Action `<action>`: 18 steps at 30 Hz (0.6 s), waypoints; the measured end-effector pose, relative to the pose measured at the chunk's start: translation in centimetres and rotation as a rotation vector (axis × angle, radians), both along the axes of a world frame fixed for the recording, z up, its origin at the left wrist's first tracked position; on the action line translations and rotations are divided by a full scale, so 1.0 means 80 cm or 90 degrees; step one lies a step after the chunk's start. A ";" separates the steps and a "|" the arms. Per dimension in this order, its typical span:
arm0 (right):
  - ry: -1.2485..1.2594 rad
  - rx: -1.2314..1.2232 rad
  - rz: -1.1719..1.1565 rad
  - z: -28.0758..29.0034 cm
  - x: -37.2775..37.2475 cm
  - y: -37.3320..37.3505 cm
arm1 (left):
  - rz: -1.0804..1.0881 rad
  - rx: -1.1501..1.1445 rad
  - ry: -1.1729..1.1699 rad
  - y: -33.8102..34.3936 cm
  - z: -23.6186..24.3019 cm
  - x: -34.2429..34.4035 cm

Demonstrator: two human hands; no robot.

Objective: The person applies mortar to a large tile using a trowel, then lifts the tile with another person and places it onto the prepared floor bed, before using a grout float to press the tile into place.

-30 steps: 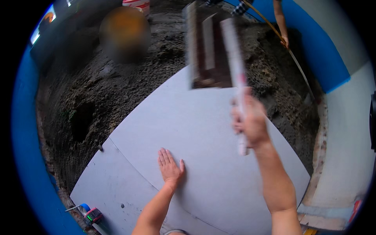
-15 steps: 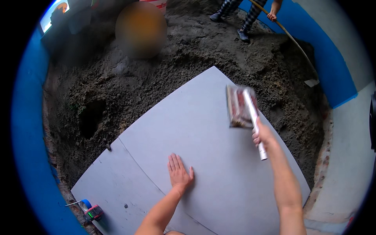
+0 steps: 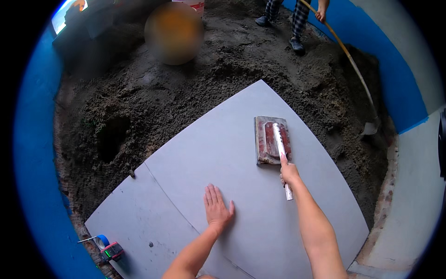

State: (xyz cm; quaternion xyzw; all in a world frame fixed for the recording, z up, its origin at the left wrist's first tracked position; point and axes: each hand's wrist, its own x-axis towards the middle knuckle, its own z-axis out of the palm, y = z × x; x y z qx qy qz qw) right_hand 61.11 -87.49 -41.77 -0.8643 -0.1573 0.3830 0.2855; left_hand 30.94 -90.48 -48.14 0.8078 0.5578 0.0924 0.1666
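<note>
My left hand [image 3: 218, 210] lies flat on a large pale grey tile [image 3: 316, 186], fingers stretched out, beside a fine seam that runs across the surface. My right hand [image 3: 288, 172] is wrapped round the silver handle of a rectangular beating block [image 3: 265, 142] with a worn red centre, which sits on the upper right part of the tile. At the lower left edge of the tile are a small pink-and-black device with a green light [image 3: 111, 252] and a roll of blue tape [image 3: 102, 241].
Rough dark mortar [image 3: 223, 65] surrounds the tile's far edges. A co-worker [image 3: 297, 32] stands at the back holding a long-handled shovel [image 3: 355, 69]. A white-and-red bucket [image 3: 194, 6] is partly behind a blurred orange spot. Blue-painted walls [image 3: 35, 139] curve along both sides.
The beating block has come down from a raised position onto the tile, lastly moving slightly left with my right hand. The co-worker's shovel has shifted. My left hand stays flat on the tile.
</note>
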 end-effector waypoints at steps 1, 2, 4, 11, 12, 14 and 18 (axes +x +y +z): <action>0.035 0.005 0.014 0.002 -0.006 0.003 | 0.011 0.004 -0.008 0.001 -0.002 -0.007; 0.021 0.006 0.023 0.002 -0.010 0.003 | 0.024 0.007 -0.016 0.003 -0.005 -0.013; 0.005 0.008 0.052 -0.006 -0.020 -0.008 | -0.001 0.008 -0.033 0.001 -0.020 -0.009; 0.230 0.073 -0.038 -0.007 -0.042 -0.053 | -0.374 -0.037 -0.158 -0.038 -0.006 -0.021; 0.185 0.061 0.003 0.006 -0.042 -0.039 | -0.400 -0.035 -0.166 -0.052 -0.006 -0.032; 0.061 0.064 0.040 0.050 -0.042 -0.011 | -0.400 -0.041 -0.160 -0.059 -0.004 -0.037; 0.014 0.226 0.021 0.179 -0.065 0.028 | -0.416 -0.041 -0.150 -0.060 0.000 -0.032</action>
